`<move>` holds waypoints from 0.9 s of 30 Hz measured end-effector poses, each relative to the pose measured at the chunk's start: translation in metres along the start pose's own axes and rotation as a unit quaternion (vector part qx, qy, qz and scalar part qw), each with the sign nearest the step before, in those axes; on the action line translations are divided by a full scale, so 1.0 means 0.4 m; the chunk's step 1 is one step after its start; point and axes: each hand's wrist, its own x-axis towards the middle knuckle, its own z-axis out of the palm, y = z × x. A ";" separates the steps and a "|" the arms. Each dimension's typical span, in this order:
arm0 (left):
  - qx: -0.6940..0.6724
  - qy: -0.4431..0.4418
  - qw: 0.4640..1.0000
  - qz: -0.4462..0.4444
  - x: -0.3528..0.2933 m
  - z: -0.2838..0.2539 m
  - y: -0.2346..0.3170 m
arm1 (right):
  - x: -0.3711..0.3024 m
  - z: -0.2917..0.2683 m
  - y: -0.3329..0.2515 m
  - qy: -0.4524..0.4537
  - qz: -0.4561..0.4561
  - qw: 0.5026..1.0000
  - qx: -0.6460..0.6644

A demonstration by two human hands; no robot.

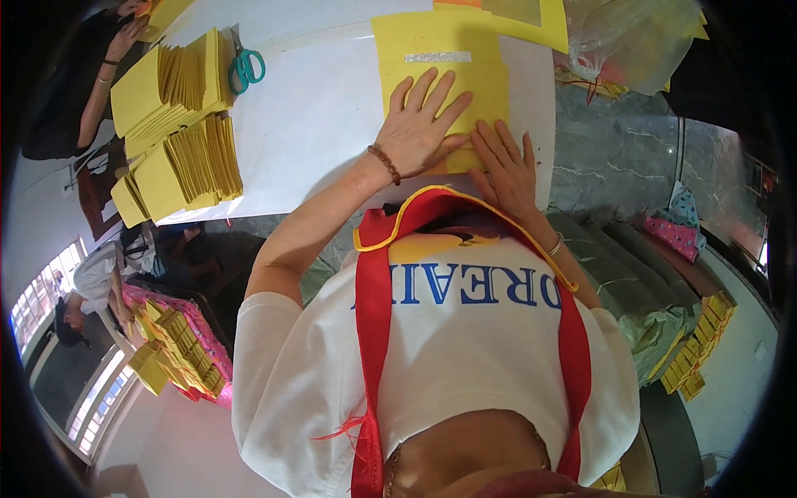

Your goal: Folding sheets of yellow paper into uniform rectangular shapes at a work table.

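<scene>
A yellow paper piece (pixel 448 87), folded into a flat envelope-like shape, lies on the white table (pixel 320 91) in front of me. A silvery strip (pixel 437 57) runs across its upper part. My left hand (pixel 423 124) rests flat on the paper with its fingers spread, just below the strip. Over the paper's lower right edge lies my right hand (pixel 508 170), fingers stretched out and pointing up and left. Its thumb is close to my left thumb. Neither hand grips anything.
Stacks of folded yellow paper (pixel 187 162) stand at the table's left, beside teal-handled scissors (pixel 245 68). A clear plastic bag (pixel 627 41) sits at the far right. Another person's hand (pixel 124 37) shows at the far left; a seated person (pixel 104 278) handles yellow pieces lower left.
</scene>
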 end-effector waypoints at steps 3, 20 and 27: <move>-0.074 -0.008 0.996 0.045 -0.010 -0.034 -0.008 | -0.002 -0.001 -0.005 -0.002 0.007 1.000 0.015; 0.021 0.117 0.992 0.048 -0.014 -0.119 -0.054 | 0.044 -0.073 0.027 0.154 0.196 0.875 0.416; 0.177 0.145 0.972 -0.062 -0.176 -0.088 -0.341 | 0.019 -0.027 0.032 0.101 0.147 0.944 0.277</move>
